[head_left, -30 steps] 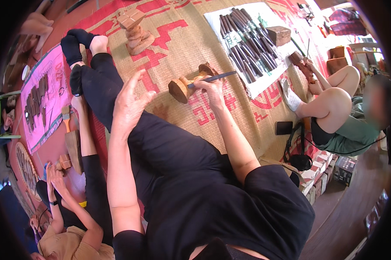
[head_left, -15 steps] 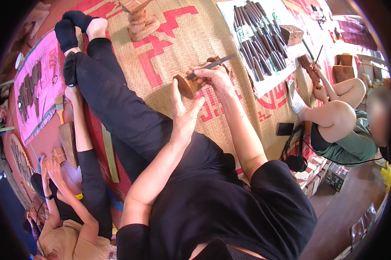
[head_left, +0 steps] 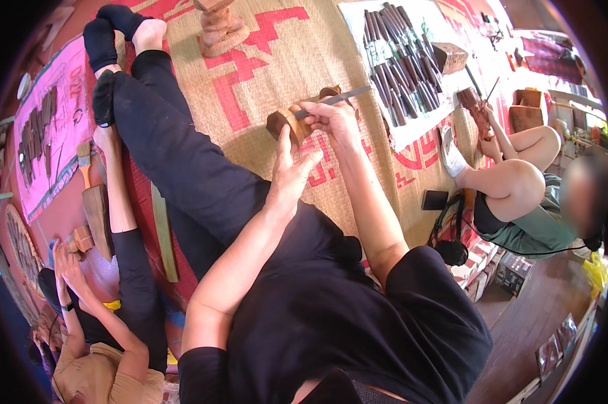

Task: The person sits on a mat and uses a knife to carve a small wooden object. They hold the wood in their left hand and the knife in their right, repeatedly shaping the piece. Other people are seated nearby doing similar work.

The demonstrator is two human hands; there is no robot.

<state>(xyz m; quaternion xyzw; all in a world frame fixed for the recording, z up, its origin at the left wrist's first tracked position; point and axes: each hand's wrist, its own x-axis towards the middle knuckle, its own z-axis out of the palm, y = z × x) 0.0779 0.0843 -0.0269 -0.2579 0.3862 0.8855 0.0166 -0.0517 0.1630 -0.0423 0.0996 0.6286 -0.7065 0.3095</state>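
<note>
A brown wooden piece (head_left: 281,123), spool-like with a wide faceted end, lies in front of me over the mat. My left hand (head_left: 292,176) reaches it from below. Its fingers press along the wide end, and its thumb points off to the right. Above the wood, my right hand (head_left: 333,122) grips a flat grey metal file (head_left: 349,93). One end of this file points up and to the right; the other passes over the wood. Part of the wood's middle is hidden behind my right fingers.
The woven mat (head_left: 263,87) spreads beneath the work. Many dark-handled carving tools (head_left: 411,84) lie on a white cloth, beside a wooden block (head_left: 450,57). A carved wooden figure (head_left: 219,30) stands far off. Other people sit left and right; a phone (head_left: 435,200) lies on the mat.
The wooden piece's wide end has tilted and shifted slightly up and left. My left hand has turned a little with it. The file stays in my right hand.
</note>
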